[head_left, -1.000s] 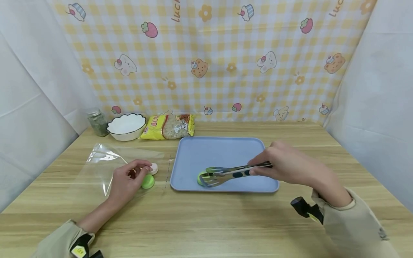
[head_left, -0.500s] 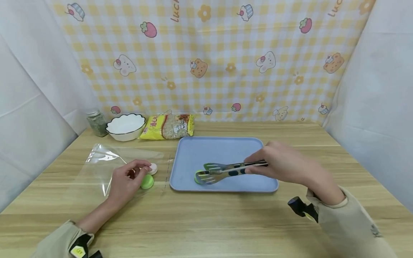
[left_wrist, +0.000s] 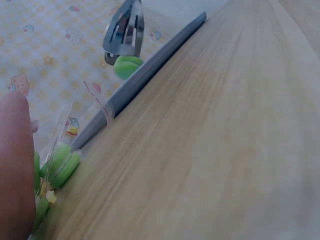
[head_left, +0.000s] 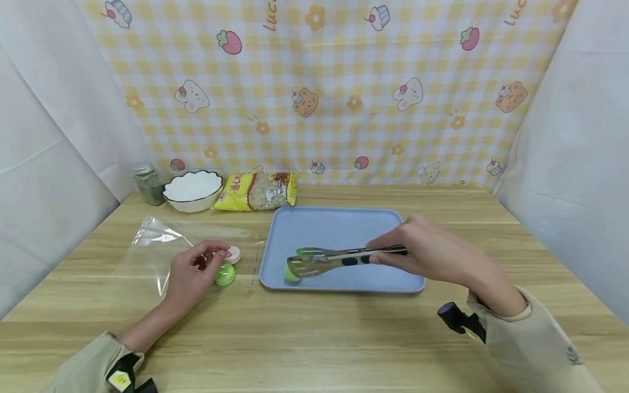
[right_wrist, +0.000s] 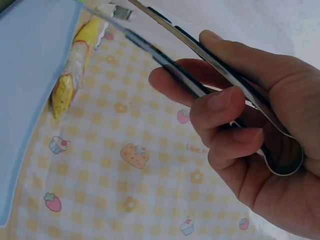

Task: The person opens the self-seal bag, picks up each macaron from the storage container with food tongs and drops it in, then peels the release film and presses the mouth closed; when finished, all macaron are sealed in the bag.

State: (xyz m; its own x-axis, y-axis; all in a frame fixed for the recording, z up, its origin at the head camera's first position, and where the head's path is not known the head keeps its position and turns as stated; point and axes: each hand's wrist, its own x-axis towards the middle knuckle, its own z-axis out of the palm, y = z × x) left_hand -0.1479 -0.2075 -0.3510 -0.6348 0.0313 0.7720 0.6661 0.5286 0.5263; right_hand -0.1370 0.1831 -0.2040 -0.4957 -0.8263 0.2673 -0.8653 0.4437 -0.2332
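My right hand (head_left: 422,251) grips a pair of metal tongs (head_left: 339,259) over the blue tray (head_left: 344,226). At the tongs' slotted tips is a green macaron (head_left: 291,274), near the tray's left front; the left wrist view shows this green macaron (left_wrist: 127,67) just above the rim. Whether it touches the tray, I cannot tell. My left hand (head_left: 194,275) pinches the clear plastic bag (head_left: 152,251) lying left of the tray. Inside the bag, a white macaron (head_left: 233,255) and a green macaron (head_left: 225,274) show beside the fingers. Curled fingers wrap the tongs' handles (right_wrist: 200,90) in the right wrist view.
Along the back stand a lidded glass jar (head_left: 148,184) of dried green flakes, a white scalloped bowl (head_left: 193,191) and a yellow pasta packet (head_left: 257,192). A checked cloth (head_left: 344,136) hangs behind the wooden table (head_left: 314,338).
My right hand has moved the tongs leftward across the tray, and the green macaron at their tips has shifted left too. The left hand has stayed at the bag.
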